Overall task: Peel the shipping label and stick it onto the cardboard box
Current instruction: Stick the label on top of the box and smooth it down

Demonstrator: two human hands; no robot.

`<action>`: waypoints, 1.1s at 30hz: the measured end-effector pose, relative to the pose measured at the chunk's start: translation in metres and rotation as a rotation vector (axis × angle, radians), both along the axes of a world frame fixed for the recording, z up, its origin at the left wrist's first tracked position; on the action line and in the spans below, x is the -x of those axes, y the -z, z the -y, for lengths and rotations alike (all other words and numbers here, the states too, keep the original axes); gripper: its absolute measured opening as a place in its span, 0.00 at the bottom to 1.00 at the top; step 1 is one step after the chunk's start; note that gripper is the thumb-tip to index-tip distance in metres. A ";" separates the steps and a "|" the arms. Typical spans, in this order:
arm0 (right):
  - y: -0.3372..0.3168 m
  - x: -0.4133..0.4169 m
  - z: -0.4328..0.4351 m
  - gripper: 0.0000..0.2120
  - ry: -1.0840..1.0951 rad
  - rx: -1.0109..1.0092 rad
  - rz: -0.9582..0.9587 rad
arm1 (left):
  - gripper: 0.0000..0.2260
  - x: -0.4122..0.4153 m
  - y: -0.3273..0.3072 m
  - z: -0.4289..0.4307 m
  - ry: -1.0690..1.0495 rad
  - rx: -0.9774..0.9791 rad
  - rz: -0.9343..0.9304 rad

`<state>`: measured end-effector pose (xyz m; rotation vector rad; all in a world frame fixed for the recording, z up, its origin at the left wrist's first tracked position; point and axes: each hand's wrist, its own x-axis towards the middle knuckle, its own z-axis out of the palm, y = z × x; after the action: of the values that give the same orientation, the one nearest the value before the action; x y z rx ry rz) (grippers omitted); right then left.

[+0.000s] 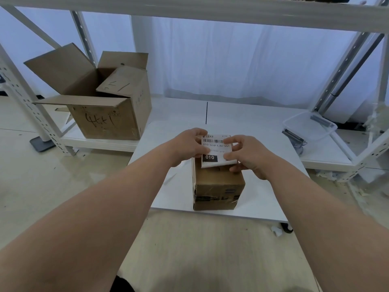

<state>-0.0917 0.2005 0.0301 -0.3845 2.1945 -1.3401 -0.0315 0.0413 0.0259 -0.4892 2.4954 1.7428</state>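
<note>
shipping label [216, 149] is held over the far half of the top of the cardboard box [219, 186], which is stood on the white table [263, 131]. its left edge is pinched by the left hand [188, 144], thumb laid on the printed face and fingers curled behind. its right edge is pinched by the right hand [249, 157], thumb and forefinger closed on the paper beside the barcode, the other fingers curled under near the box top. the near edge of the label is seen curling upward, clear of the cardboard. whether the far edge touches the box cannot be told, nor whether the backing is off.

the label is judged to be very light, thin and floppy, easily creased, and sticky underneath once bared, so that it will likely grab at first contact and be hard to shift afterwards. it is best taken by narrow pinches at two opposite edges, kept taut, laid down from one edge and smoothed across. the box is judged stiff and light; it may be slid on the smooth table, so pressure is best directed straight down.

a large open carton [101, 114] is stood at the left and a clear plastic tub [309, 126] at the right, both well apart from the box.
</note>
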 end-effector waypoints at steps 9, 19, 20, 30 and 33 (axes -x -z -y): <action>0.002 -0.002 0.008 0.09 0.036 0.007 0.003 | 0.11 0.001 0.003 0.008 -0.095 0.075 -0.045; 0.005 0.002 0.011 0.05 0.096 0.024 -0.162 | 0.10 0.000 0.004 0.010 -0.141 0.067 -0.050; 0.006 0.002 0.011 0.05 0.093 0.015 -0.158 | 0.10 0.000 0.005 0.010 -0.150 0.091 -0.056; 0.015 0.001 0.013 0.13 0.006 -0.138 -0.302 | 0.15 -0.002 0.010 0.002 -0.115 0.275 -0.119; 0.017 0.000 0.011 0.14 0.001 -0.159 -0.364 | 0.17 -0.002 0.007 -0.003 -0.081 0.222 -0.100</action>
<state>-0.0916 0.1898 0.0133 -0.6057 2.5767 -1.1555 -0.0290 0.0441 0.0192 -0.5363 2.7940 1.5594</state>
